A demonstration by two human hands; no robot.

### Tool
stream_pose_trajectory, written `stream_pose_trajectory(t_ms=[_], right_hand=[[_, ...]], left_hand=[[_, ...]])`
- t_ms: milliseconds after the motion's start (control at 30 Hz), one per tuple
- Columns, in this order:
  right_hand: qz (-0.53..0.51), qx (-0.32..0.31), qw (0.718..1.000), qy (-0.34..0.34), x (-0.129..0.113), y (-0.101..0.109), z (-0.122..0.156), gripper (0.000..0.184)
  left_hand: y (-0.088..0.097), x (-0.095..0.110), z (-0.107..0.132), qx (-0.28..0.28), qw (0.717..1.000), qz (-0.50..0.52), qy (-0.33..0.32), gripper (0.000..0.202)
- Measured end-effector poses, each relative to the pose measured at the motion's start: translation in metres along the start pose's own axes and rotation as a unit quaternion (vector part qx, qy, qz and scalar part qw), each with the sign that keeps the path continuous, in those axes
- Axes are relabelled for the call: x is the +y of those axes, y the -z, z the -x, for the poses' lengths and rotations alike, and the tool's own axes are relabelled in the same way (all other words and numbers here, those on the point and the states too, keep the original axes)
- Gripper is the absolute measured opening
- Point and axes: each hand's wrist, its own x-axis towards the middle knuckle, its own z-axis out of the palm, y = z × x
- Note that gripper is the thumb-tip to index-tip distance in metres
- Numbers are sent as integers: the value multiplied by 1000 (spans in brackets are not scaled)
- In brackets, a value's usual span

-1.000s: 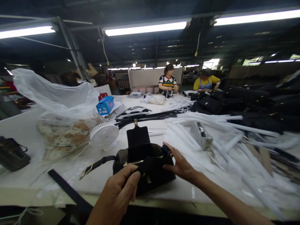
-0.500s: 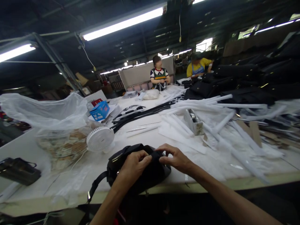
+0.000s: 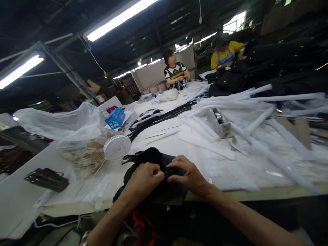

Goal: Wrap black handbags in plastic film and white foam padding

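A black bag [image 3: 176, 194] rests at the front edge of the table, its upper part bunched under my fingers. My left hand [image 3: 147, 176] is closed on the bag's black material, fingers curled and thumb pressed in. Just to its right, my right hand [image 3: 186, 174] pinches the same dark material between thumb and fingers. Which part of the bag lies between the fingertips is too dark to make out. Gold-coloured metal shows at the bag's upper left and on its lower edge.
Left of the bag are a white fan [image 3: 117, 147], a clear plastic bag [image 3: 82, 153] of brown pieces and a dark bottle [image 3: 47, 179]. White foam tubes [image 3: 258, 119] and a metal tape dispenser [image 3: 219, 123] lie to the right. Two people work beyond, near piled black bags [image 3: 276, 61].
My view has tilted and turned slightly left. The bag has been turned and its upper part folded up; the strap at its left no longer hangs out. Both hands stay on it.
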Motion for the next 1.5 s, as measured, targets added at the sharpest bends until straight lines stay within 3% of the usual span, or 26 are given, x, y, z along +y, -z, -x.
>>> stream_pose_trajectory(t_ms=[167, 300, 400, 667, 800, 900, 1000, 1200, 1333, 1500], right_hand=[[11, 43, 999, 31, 6, -9, 3, 31], [19, 59, 998, 24, 7, -13, 2, 30], [5, 43, 999, 14, 8, -14, -1, 30], [14, 46, 998, 29, 15, -19, -5, 23], [3, 22, 1000, 0, 19, -19, -11, 31], [-25, -18, 999, -12, 24, -16, -14, 33], [-70, -14, 997, -21, 28, -15, -13, 31], [-102, -42, 988, -107, 29, -8, -18, 26], [-94, -54, 982, -153, 26, -5, -24, 22], [-49, -17, 984, -172, 13, -6, -25, 18]], left_hand=[[-9, 0, -2, -24, 999, 48, 8, 22], [-13, 10, 6, 86, 987, -138, 2, 23], [-14, 14, 10, 116, 967, -226, 8, 25], [-14, 22, 1, 83, 982, -166, 28, 23], [-13, 10, -9, 76, 975, -202, 46, 24], [-11, -2, -17, 40, 991, -127, 13, 24], [-10, -4, -20, 9, 998, -64, -14, 24], [-12, 0, -18, 42, 984, -175, -11, 23], [-15, -5, -18, 49, 980, -190, -28, 24], [-24, -11, -15, 56, 985, -158, -43, 19]])
